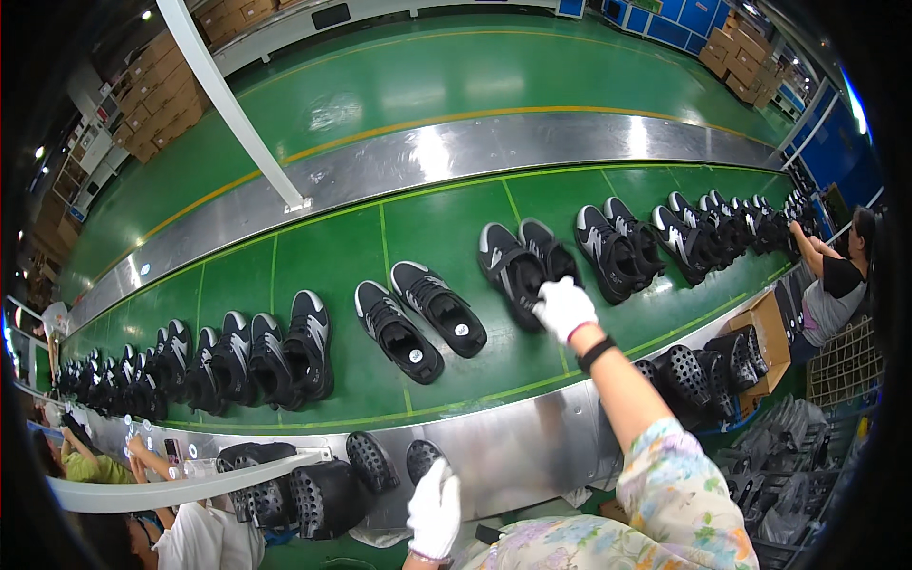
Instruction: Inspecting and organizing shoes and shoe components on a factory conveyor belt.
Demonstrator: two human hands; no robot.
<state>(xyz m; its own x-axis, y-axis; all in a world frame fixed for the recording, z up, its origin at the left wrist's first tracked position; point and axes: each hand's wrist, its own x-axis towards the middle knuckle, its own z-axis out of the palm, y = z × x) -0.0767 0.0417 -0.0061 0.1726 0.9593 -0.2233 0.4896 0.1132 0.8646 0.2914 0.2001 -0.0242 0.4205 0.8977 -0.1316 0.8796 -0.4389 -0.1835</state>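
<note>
My right hand, in a white glove with a black band at the wrist, reaches over the green conveyor. Its fingers are closed at the heel opening of a black sneaker with a pale grey toe. The matching black sneaker stands just beyond it. Low in front of me, my left hand, also white-gloved, has its fingers closed at a black perforated shoe-shaped piece by the metal ledge. Left of my right hand, two black sneakers lie side by side, white round stickers inside their heels.
Sneaker pairs line the conveyor on both sides. More perforated pieces lie at the near left; others lie beside a cardboard box at right. A white bar crosses lower left. Co-workers sit at left and right.
</note>
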